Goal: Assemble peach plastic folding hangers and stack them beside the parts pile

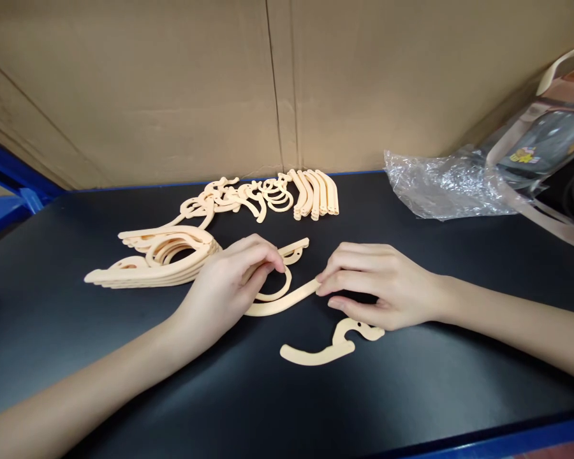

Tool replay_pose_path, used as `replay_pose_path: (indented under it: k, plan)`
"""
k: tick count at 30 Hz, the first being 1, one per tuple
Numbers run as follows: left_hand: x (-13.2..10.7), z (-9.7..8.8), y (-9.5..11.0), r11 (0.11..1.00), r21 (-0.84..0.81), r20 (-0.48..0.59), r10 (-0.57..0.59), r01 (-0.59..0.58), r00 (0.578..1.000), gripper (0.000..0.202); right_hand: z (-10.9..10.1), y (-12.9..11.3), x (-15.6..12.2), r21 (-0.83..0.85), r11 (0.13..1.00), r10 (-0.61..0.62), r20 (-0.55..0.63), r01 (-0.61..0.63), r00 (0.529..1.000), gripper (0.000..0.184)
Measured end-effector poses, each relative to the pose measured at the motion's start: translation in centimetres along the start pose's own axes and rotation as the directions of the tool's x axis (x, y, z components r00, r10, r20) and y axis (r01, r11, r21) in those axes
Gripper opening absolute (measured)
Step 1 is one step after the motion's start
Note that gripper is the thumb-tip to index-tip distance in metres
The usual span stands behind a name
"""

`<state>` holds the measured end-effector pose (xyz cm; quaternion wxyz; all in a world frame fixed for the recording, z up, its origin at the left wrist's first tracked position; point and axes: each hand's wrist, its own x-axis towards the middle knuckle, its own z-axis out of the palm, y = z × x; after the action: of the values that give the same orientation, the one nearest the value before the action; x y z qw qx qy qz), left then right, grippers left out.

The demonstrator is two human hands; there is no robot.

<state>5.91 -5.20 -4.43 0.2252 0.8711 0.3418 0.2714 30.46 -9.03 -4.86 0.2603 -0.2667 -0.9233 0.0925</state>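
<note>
A cream plastic folding hanger [287, 302] lies in front of me, its ring and one long curved arm showing. My left hand [232, 277] covers part of it, with thumb and fingertips pinched together at the ring. At the right end of the curved arm, my right hand [377, 280] has its fingertips closed on the tip, while the thumb hangs a little below. Nearer to me lies a separate hanger piece with a hook [318, 354]; its right end reaches under the edge of my right hand.
Left of my left hand sits a stack of folded hangers [172, 274]. Farther back lie a jumble of loose hook pieces [234, 197] and a row of curved arms [318, 194]. A clear plastic bag [444, 185] and a transparent-sided bag [545, 137] are at right, before a cardboard wall [172, 89].
</note>
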Motion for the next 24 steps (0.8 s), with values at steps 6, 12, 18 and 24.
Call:
replay_pose_path:
  k: [6,12,18,24]
  plan:
    - [-0.1,0.0,-0.2,0.999,0.023,-0.012,0.033,-0.033,0.999,0.019,0.4,-1.2,-0.3,-0.044,0.988,-0.151,-0.053,0.149,0.987,0.014]
    - [-0.1,0.0,-0.3,0.999,0.022,-0.003,0.045,-0.045,0.999,0.020,0.7,-3.3,-0.5,-0.130,0.942,-0.309,0.033,0.310,0.951,0.022]
    - [0.0,-0.1,-0.2,0.998,0.030,0.012,0.059,-0.060,0.998,0.022,0.8,-3.7,-0.3,-0.170,0.915,-0.355,0.097,0.367,0.930,0.021]
    - [-0.1,-0.1,0.2,0.988,0.086,-0.002,0.131,-0.130,0.991,0.021,0.7,-3.5,-0.4,-0.148,0.937,-0.318,0.008,0.316,0.948,0.014]
